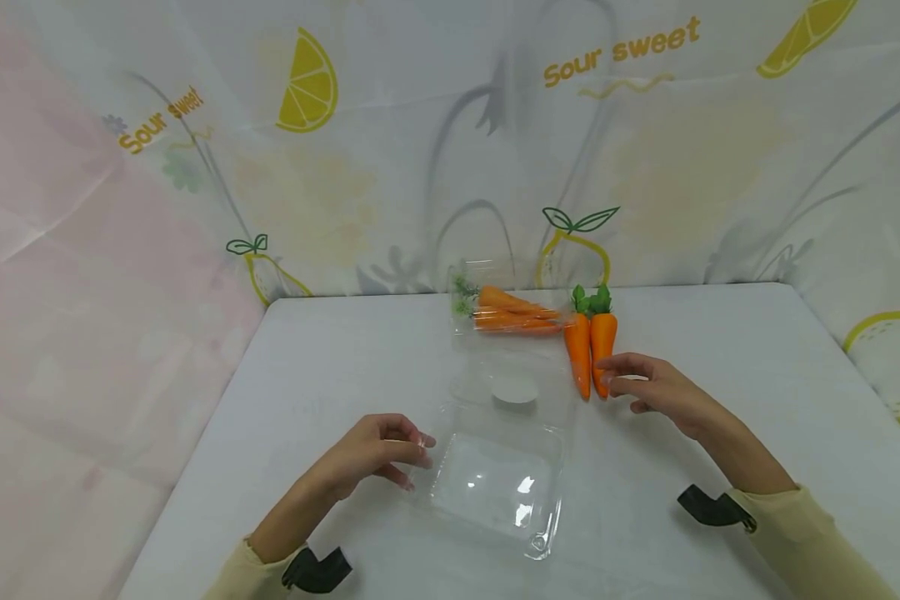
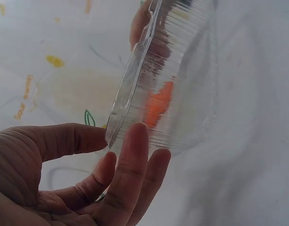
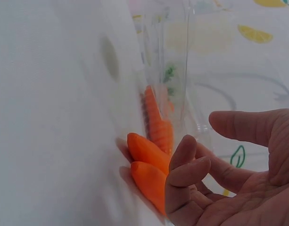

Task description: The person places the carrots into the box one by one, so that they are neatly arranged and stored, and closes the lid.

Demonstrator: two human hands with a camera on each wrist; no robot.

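Note:
A clear plastic clamshell container (image 1: 495, 479), its lid (image 1: 476, 379) folded back, lies in front of me in the head view. At its left edge, my left hand (image 1: 382, 454) holds the rim between thumb and fingers; the left wrist view shows the thumb (image 2: 73, 141) at the rim and fingertips against the ribbed side. Two loose orange carrots (image 1: 579, 354) with green tops lie side by side to the right. By the tip of the right-hand carrot (image 1: 603, 337) is my right hand (image 1: 656, 387), fingers loosely bent, thumb apart, nothing gripped.
Behind the open lid stands another clear container (image 1: 461, 321) with several carrots (image 1: 513, 312) inside, beside the loose carrots' tops. A white table (image 1: 330, 358) carries everything. Fabric (image 1: 420, 167) printed with lemons hangs along its back edge.

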